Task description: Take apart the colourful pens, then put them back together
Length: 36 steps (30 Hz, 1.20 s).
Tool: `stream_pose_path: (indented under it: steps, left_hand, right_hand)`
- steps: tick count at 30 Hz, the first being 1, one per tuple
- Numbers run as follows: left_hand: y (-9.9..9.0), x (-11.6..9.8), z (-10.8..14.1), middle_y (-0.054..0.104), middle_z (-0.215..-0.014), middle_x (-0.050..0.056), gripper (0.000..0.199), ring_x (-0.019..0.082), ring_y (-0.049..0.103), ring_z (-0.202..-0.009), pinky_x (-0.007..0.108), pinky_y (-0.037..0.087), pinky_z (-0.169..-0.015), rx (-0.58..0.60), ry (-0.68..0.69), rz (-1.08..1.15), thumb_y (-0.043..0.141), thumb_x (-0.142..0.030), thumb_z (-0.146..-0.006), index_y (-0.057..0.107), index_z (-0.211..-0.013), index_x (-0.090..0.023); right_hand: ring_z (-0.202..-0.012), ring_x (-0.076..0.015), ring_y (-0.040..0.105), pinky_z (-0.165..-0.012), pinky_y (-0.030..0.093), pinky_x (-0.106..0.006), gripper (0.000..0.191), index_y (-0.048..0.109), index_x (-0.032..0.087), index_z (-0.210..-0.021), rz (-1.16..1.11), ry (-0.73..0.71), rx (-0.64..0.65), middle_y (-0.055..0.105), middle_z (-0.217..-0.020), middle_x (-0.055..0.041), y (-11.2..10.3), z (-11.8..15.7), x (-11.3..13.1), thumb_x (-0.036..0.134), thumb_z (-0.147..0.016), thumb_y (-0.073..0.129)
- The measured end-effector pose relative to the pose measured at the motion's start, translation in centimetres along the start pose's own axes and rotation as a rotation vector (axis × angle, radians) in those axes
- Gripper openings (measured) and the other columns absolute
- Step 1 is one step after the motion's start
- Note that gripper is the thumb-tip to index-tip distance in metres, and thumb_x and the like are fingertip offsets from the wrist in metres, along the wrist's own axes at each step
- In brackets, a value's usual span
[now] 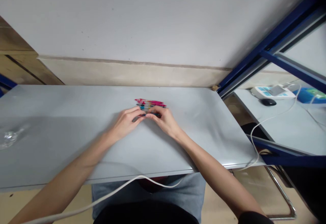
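Note:
Several pens (150, 101) with pink and clear, coloured parts lie side by side at the middle of the grey table (76, 132). Just in front of them, my left hand (125, 122) has thumb and fingers closed on the left part of a dark pen (139, 116). My right hand (164, 119) pinches at the pen's other end, its fingertips meeting those of the left hand. Fingers cover most of this pen, and they partly hide the nearer pens in the row.
A crumpled clear plastic piece (10, 137) lies at the table's left. One white cable (137, 177) crosses before my lap. Right of the blue metal frame (254, 51), another table bears a white device (273, 91) and a black mouse (268, 102). A wall stands behind.

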<state>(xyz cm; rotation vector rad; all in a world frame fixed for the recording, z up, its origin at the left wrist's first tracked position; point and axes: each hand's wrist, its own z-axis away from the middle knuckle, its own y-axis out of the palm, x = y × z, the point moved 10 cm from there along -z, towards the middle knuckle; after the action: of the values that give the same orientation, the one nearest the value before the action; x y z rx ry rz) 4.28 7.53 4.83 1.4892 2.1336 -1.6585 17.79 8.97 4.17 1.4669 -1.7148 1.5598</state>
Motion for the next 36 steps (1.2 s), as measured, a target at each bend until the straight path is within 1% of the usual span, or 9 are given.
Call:
stream_pose_path:
  steps: [3,7,9,15,22,26,30,32,36]
  left_hand:
    - [-0.3,0.2,-0.1,0.065,-0.096,0.004,0.022,0.016,0.063,-0.082,0.028,0.051,-0.077,-0.027,0.024,0.029,0.052,-0.032,-0.103,0.07,-0.107,-0.02]
    - [-0.4,-0.4,0.2,0.066,-0.099,0.007,0.02,0.019,0.065,-0.091,0.033,0.052,-0.084,-0.048,0.104,-0.045,0.054,-0.032,-0.102,0.071,-0.105,-0.021]
    - [-0.5,-0.5,0.3,0.067,-0.099,0.007,0.02,0.02,0.065,-0.093,0.034,0.051,-0.084,-0.06,0.129,-0.085,0.056,-0.032,-0.102,0.072,-0.103,-0.021]
    - [-1.1,-0.1,0.0,0.073,-0.096,0.007,0.021,0.021,0.066,-0.09,0.037,0.05,-0.085,-0.079,0.122,-0.138,0.055,-0.034,-0.102,0.071,-0.107,-0.02]
    - [-1.5,-1.0,0.1,0.076,-0.087,0.005,0.022,0.02,0.064,-0.08,0.036,0.046,-0.079,-0.102,0.175,-0.219,0.056,-0.033,-0.102,0.073,-0.097,-0.021]
    - [-1.0,-0.6,0.0,0.075,-0.093,0.006,0.022,0.02,0.063,-0.086,0.036,0.048,-0.082,-0.061,0.151,-0.154,0.057,-0.034,-0.102,0.073,-0.107,-0.02]
    - [-0.1,-0.2,0.0,0.073,-0.093,0.006,0.019,0.019,0.063,-0.087,0.034,0.049,-0.081,-0.018,0.146,-0.083,0.058,-0.03,-0.101,0.072,-0.106,-0.018]
    - [0.4,-0.1,0.0,0.072,-0.091,0.005,0.016,0.019,0.063,-0.086,0.033,0.049,-0.08,0.003,0.138,-0.064,0.059,-0.029,-0.1,0.072,-0.102,-0.018]
    - [1.8,-1.3,0.0,0.071,-0.093,0.004,0.014,0.019,0.062,-0.091,0.033,0.048,-0.083,0.114,0.192,-0.089,0.059,-0.026,-0.1,0.072,-0.1,-0.02]
  right_hand:
    - [-0.081,-0.019,0.065,-0.07,0.046,-0.028,0.019,0.074,0.019,-0.097,-0.044,-0.031,-0.014,0.075,-0.094,-0.0054,-0.7,-0.2,0.4,0.038,-0.093,0.07]
    - [-0.057,-0.0152,0.049,-0.058,0.036,-0.028,0.036,0.068,0.02,-0.071,0.162,-0.021,0.065,0.06,-0.062,-0.0012,0.1,-0.1,0.6,0.037,-0.101,0.056]
    - [-0.051,-0.0139,0.04,-0.056,0.031,-0.029,0.046,0.062,0.021,-0.064,0.225,-0.018,0.078,0.052,-0.055,0.0004,0.4,0.0,0.6,0.038,-0.104,0.049]
    - [-0.066,-0.016,0.052,-0.063,0.038,-0.027,0.027,0.068,0.019,-0.085,0.092,-0.029,-0.031,0.065,-0.076,-0.002,-1.0,-0.2,0.9,0.037,-0.101,0.055]
    - [-0.054,-0.0129,0.032,-0.055,0.027,-0.028,0.051,0.05,0.02,-0.059,0.057,0.073,0.094,0.037,-0.054,0.0035,0.0,-0.2,-0.2,0.047,-0.103,0.047]
    - [-0.054,-0.0119,0.034,-0.055,0.025,-0.027,0.05,0.048,0.02,-0.061,0.032,0.117,0.098,0.039,-0.057,0.0035,-0.6,-0.2,-0.6,0.047,-0.102,0.049]
    - [-0.055,-0.0112,0.031,-0.056,0.023,-0.027,0.049,0.041,0.02,-0.061,0.133,0.057,0.11,0.036,-0.058,0.0039,-1.3,-0.4,0.0,0.046,-0.102,0.051]
    - [-0.056,-0.0114,0.03,-0.058,0.023,-0.028,0.048,0.04,0.02,-0.062,0.253,0.014,0.049,0.038,-0.058,0.0036,-2.2,-0.5,0.1,0.045,-0.102,0.05]
    - [-0.055,-0.0128,0.031,-0.06,0.022,-0.03,0.048,0.04,0.021,-0.063,0.458,0.022,-0.257,0.043,-0.059,0.0016,-5.9,-0.6,-1.2,0.043,-0.105,0.043]
